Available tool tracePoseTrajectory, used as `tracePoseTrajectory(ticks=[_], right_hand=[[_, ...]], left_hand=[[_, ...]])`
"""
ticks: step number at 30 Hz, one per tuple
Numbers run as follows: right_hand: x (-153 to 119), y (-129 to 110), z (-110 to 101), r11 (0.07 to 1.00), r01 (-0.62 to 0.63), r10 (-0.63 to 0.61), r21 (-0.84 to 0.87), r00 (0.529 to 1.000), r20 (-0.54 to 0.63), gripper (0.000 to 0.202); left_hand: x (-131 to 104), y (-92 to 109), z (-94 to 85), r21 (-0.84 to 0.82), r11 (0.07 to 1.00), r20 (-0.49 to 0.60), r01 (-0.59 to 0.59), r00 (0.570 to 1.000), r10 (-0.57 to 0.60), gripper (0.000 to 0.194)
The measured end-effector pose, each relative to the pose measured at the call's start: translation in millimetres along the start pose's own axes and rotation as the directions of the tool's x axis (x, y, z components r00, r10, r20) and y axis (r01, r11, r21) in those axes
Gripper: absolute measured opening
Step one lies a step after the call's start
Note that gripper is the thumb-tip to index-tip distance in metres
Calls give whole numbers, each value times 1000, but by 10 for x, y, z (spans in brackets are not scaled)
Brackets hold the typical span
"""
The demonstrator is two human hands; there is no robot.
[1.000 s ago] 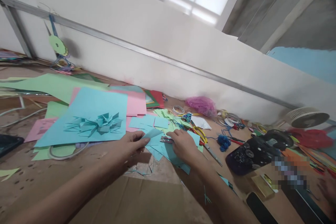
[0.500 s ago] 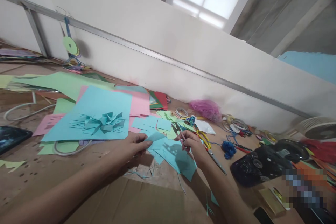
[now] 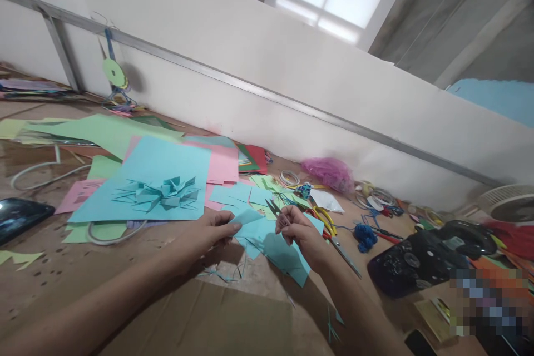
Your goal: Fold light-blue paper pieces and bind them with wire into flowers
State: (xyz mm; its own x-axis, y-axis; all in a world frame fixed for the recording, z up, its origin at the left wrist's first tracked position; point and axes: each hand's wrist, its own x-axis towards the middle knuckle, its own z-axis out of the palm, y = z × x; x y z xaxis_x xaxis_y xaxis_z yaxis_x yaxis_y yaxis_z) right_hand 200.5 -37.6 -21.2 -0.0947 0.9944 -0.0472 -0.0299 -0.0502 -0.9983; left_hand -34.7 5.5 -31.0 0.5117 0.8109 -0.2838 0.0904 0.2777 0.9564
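Observation:
My left hand [image 3: 219, 228] pinches a small piece of light blue paper [image 3: 247, 218] between thumb and fingers, its free end pointing right. My right hand [image 3: 297, 227] is closed round the handles of small scissors [image 3: 272, 207], whose slightly parted blades point up and left, apart from the held piece. Below both hands lie loose light blue paper pieces [image 3: 287, 253] and thin cut strips [image 3: 219, 275]. To the left, cut and folded blue paper pieces [image 3: 162, 194] are heaped on a large blue sheet [image 3: 142, 161].
Yellow-handled scissors [image 3: 342, 253] lie right of my right hand, near a ball of blue yarn [image 3: 365, 236] and a black device [image 3: 400, 267]. Pink [image 3: 225, 164] and green sheets [image 3: 95, 130] spread along the white wall. A phone [image 3: 23, 219] lies at the left edge.
My right hand has turned the small scissors, so their blades tilt further left and the handles are more hidden. My left hand keeps the paper piece almost in place.

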Motion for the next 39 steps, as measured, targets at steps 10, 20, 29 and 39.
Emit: tracePoseTrajectory(ticks=[10, 20, 29, 39], right_hand=[[-81, -92, 45, 964, -40, 67, -261, 993, 94, 38], [-101, -30, 102, 960, -30, 62, -277, 992, 108, 38], [-139, -151, 173, 935, -30, 66, -353, 994, 90, 35], [-136, -159, 191, 924, -21, 53, -382, 996, 74, 34]], left_hand=[[-14, -3, 15, -26, 999, -11, 29, 999, -30, 35], [-8, -51, 31, -80, 995, 13, 56, 998, -56, 37], [-3, -50, 26, -88, 993, 44, 75, 996, -71, 37], [23, -90, 17, -91, 995, 73, 49, 996, -43, 38]])
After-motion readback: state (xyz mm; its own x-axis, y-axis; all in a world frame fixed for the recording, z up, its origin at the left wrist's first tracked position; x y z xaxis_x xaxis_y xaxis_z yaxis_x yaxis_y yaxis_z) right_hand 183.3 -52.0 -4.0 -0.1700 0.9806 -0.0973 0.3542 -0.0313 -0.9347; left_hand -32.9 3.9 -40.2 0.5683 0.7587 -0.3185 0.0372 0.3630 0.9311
